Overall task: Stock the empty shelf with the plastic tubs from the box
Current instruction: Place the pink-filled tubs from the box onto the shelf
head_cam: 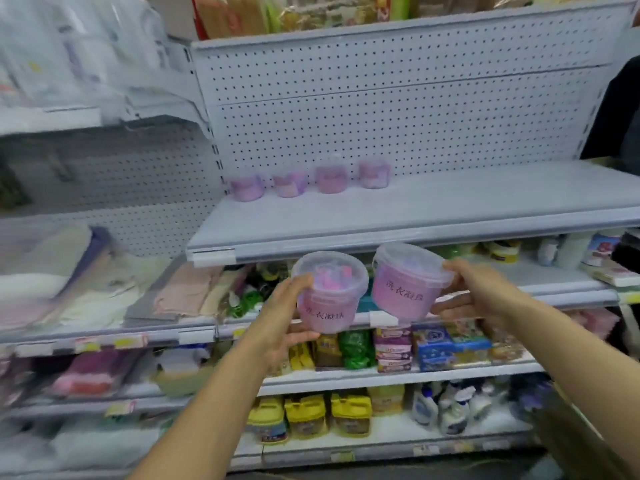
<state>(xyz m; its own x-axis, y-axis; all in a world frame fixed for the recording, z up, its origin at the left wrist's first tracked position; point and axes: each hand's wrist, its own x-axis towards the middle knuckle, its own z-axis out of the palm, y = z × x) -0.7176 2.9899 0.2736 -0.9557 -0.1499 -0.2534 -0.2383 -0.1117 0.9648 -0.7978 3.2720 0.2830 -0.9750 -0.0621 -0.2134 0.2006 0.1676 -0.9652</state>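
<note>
My left hand (pixel 282 317) grips a clear plastic tub (pixel 329 296) of pink and purple laundry beads, its lid on, just below the front edge of the white shelf (pixel 450 209). Beside it my right hand (pixel 474 292) holds a second pink tub (pixel 407 282), tilted slightly. Both tubs hang in front of the lower shelves, a little under the white shelf's lip. Several matching tubs (pixel 330 176) stand in a row at the back left of that shelf, against the pegboard wall. The box is out of view.
Pegboard backing (pixel 381 109) rises behind the shelf. Below are shelves with folded cloths (pixel 187 292), colourful packets (pixel 433 344), yellow packs (pixel 304 415) and spray bottles (pixel 450 407). Bagged goods fill the top left. A dark figure (pixel 620 112) stands at the right edge.
</note>
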